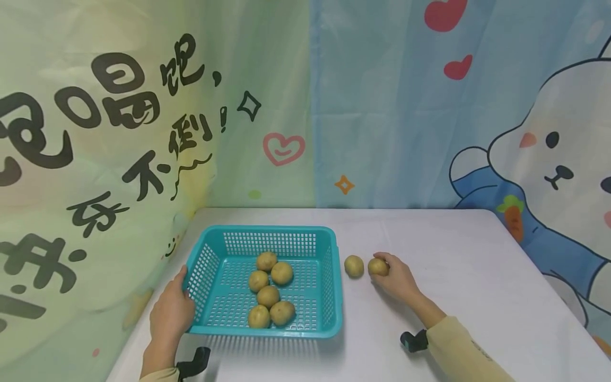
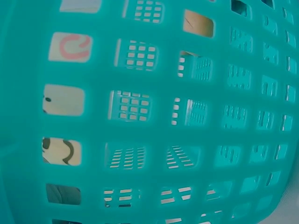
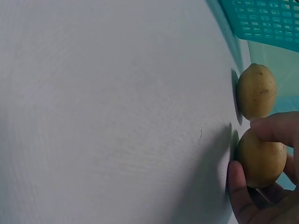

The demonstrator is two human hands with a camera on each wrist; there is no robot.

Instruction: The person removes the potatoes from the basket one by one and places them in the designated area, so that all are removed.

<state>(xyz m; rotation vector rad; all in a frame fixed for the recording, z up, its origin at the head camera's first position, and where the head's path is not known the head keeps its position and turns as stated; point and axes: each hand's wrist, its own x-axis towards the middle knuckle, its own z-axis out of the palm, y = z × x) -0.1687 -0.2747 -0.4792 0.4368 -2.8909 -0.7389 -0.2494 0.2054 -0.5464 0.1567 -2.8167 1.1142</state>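
A turquoise plastic basket (image 1: 267, 334) with perforated walls stands on the table, several potatoes (image 1: 281, 272) lying in its middle. My left hand (image 1: 172, 310) grips the basket's left rim, and its fingers are partly hidden behind the wall. The left wrist view is filled by the perforated basket wall (image 2: 98, 126). To the right of the basket, my right hand (image 1: 398, 278) holds a potato (image 3: 261, 158) at the table surface, fingers and thumb curled round it. Another potato (image 1: 354, 266) lies just left of that one, between it and the basket.
The table has a white cover (image 1: 429, 233). A printed curtain (image 1: 372, 106) with hearts, lettering and a cartoon bear hangs behind and at the sides. Black wrist camera mounts (image 1: 414, 341) stick out near both sleeves.
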